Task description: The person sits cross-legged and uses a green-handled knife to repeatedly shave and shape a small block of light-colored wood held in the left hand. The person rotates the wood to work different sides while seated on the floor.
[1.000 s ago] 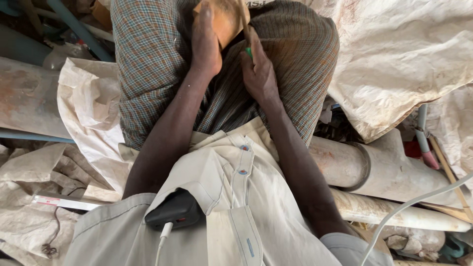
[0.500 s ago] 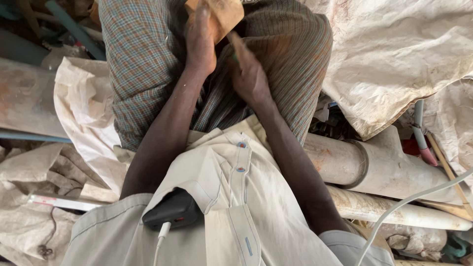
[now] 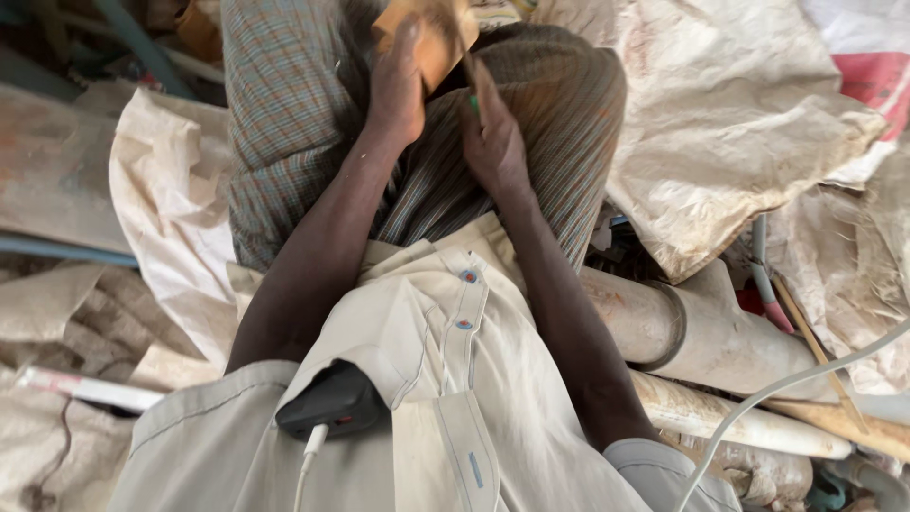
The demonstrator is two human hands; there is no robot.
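Observation:
My left hand grips a light brown wooden piece at the top of the view, above my lap in a checked wrap. Just right of it, my right hand is closed around a thin tool with a green handle, its tip against the wood. The tool's working end is blurred. My beige shirt fills the lower middle, with a black device and white cable in its pocket.
A thick dirty pipe lies right of my leg, with thinner pipes below it. Crumpled white sacks cover the right side and more sacking lies left. A white cable crosses the lower right.
Both hands have shifted slightly with the wooden piece; my right hand moved the tool down along the wood. The camera view drifted a little.

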